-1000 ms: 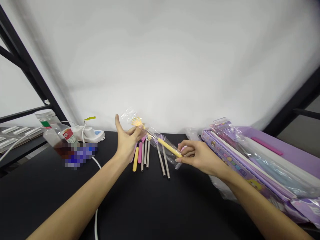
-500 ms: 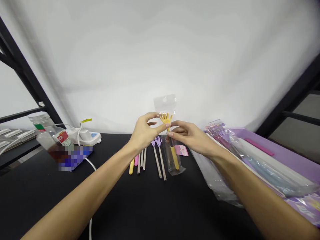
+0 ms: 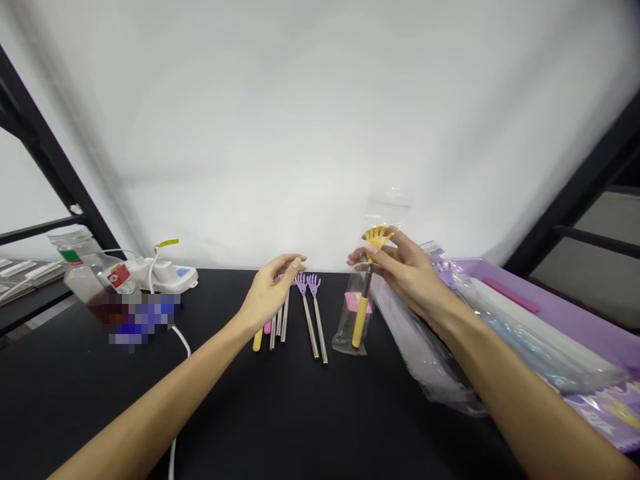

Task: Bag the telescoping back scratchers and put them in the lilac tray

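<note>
My right hand [image 3: 403,263] is closed on a yellow hand-shaped back scratcher [image 3: 360,320], fingers around its neck just below the claw head. A clear plastic bag [image 3: 345,337] with a pink label [image 3: 353,302] is around or behind the scratcher; I cannot tell which. My left hand [image 3: 267,290] hovers with loosely bent fingers over the tops of several metal-rod back scratchers [image 3: 284,323], hiding most of their heads. Nothing shows in its fingers. Just right of it lie two purple-headed back scratchers [image 3: 313,320]. Yellow [image 3: 257,340] and pink [image 3: 268,327] handles lie partly below the left hand.
At right, a purple box [image 3: 565,320] holds packaged items, with clear plastic packaging [image 3: 425,360] beside it. A jar of dark liquid [image 3: 95,280], a white power strip [image 3: 186,278] and a white cable [image 3: 175,427] are at left. A white wall backs the black table [image 3: 280,413].
My left hand has let go of the yellow back scratcher and moved left and down to the metal-rod ones. My right hand has carried the yellow scratcher and bag rightward.
</note>
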`<move>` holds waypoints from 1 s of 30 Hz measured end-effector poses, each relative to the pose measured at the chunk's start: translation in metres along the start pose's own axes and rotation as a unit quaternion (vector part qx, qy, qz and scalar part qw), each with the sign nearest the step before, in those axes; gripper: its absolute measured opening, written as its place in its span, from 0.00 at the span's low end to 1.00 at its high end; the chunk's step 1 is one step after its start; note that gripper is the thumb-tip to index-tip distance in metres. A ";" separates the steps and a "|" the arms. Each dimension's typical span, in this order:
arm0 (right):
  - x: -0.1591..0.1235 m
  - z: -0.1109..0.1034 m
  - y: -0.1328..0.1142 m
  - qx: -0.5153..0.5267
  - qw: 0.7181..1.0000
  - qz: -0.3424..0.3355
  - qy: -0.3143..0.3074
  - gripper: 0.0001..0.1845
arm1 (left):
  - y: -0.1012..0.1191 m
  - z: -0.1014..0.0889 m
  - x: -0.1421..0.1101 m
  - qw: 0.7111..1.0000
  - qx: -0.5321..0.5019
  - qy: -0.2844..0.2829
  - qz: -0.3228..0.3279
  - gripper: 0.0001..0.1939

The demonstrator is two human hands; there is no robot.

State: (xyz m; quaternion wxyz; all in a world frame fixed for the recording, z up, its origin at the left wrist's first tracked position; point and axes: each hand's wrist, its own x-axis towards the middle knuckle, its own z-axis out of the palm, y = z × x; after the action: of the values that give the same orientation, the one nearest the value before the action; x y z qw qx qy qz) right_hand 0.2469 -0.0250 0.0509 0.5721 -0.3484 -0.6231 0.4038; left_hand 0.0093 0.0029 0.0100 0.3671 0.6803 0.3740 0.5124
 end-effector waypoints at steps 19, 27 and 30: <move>-0.004 0.003 -0.018 0.065 0.995 0.010 -0.071 0.21 | -0.006 0.003 -0.010 0.998 0.032 -0.044 0.022 0.20; -0.004 0.004 -0.016 0.202 0.972 0.045 -0.114 0.11 | -0.004 0.004 -0.013 0.998 0.031 -0.061 0.011 0.21; -0.002 0.007 -0.017 0.214 0.973 0.034 -0.076 0.13 | -0.005 0.004 -0.013 0.997 0.031 -0.065 0.009 0.21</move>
State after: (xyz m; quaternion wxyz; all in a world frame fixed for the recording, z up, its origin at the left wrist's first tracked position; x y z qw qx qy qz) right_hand 0.2403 -0.0347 0.0657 0.5703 -0.2071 -0.5516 0.5723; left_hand 0.0103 -0.0067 -0.0010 0.3649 0.7264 0.3592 0.4585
